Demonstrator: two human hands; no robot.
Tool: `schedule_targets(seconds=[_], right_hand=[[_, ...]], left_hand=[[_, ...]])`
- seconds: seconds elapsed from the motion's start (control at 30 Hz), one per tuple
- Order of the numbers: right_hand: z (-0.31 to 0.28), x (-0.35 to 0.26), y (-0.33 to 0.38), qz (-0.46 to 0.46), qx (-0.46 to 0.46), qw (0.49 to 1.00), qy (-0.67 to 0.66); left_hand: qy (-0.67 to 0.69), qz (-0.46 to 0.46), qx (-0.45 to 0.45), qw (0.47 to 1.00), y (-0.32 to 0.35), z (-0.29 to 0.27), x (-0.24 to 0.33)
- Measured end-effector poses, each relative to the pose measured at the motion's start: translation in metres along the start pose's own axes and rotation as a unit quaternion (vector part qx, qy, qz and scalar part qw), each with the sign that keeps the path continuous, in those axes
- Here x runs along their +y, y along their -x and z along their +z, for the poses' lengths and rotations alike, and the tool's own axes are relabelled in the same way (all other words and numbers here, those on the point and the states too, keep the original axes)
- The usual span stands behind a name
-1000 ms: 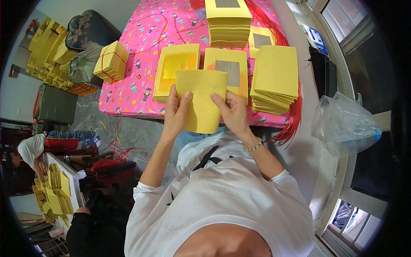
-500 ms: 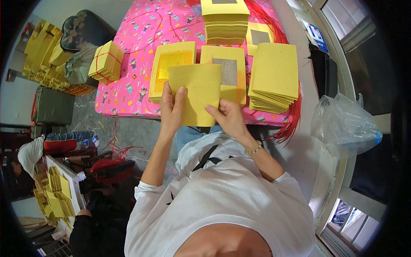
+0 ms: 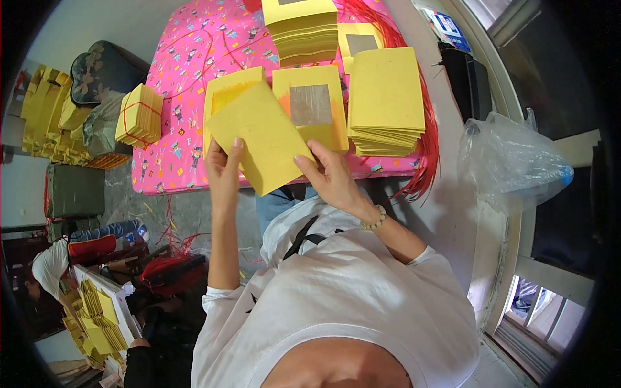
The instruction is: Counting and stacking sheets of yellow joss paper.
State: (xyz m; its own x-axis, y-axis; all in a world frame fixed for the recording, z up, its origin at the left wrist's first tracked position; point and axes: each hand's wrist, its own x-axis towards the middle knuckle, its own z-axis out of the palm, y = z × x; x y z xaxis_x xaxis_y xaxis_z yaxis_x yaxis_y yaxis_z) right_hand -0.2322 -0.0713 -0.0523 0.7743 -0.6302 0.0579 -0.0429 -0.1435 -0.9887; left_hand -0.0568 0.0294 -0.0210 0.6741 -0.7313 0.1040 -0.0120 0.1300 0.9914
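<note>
Both my hands hold a piece of yellow paper (image 3: pixel 259 136), tilted above the near edge of the pink-covered table; whether it is one sheet or several I cannot tell. My left hand (image 3: pixel 224 169) pinches its lower left edge, thumb on top. My right hand (image 3: pixel 328 178) closes on its lower right edge, thumb on top. Partly hidden behind it is yellow paper with an orange-yellow patch (image 3: pixel 234 84). Beside that lies yellow paper with a silver square (image 3: pixel 310 107). A stack of yellow paper (image 3: pixel 386 94) stands to its right.
A taller stack of yellow paper (image 3: pixel 301 35) stands farther back. Red strings (image 3: pixel 424 155) hang over the table's right side. At the left corner sits a tied yellow bundle (image 3: pixel 140 116). A clear plastic bag (image 3: pixel 511 161) is at right. Another person (image 3: pixel 52 271) bends over at lower left.
The yellow paper has moved left in both hands and turned, its top now leaning left. The whole view has shifted slightly.
</note>
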Motion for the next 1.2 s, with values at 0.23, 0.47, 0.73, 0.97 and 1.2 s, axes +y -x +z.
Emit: schedule_targets(seconds=[0.23,0.47,0.73,0.97,1.2], right_hand=[[-0.026,-0.068,-0.008,-0.152,0.021,0.967,0.203],[-0.052,-0.1,-0.022,-0.176,-0.121,0.932,0.294],[-0.102,-0.121,-0.023,-0.061,-0.083,0.995,0.012],[-0.148,-0.117,-0.038,-0.042,0.067,0.996,-0.04],[-0.197,-0.056,-0.071,0.019,0.115,0.993,0.032]], left_hand=[[-0.306,0.235,0.112,0.916,-0.014,-0.005,0.056],[-0.408,0.247,-0.266,0.838,-0.023,0.02,0.109],[-0.112,0.023,-0.287,0.951,-0.049,0.045,0.081],[0.14,-0.176,-0.206,0.952,-0.076,0.113,0.056],[0.041,-0.166,-0.219,0.961,-0.101,0.15,0.008]])
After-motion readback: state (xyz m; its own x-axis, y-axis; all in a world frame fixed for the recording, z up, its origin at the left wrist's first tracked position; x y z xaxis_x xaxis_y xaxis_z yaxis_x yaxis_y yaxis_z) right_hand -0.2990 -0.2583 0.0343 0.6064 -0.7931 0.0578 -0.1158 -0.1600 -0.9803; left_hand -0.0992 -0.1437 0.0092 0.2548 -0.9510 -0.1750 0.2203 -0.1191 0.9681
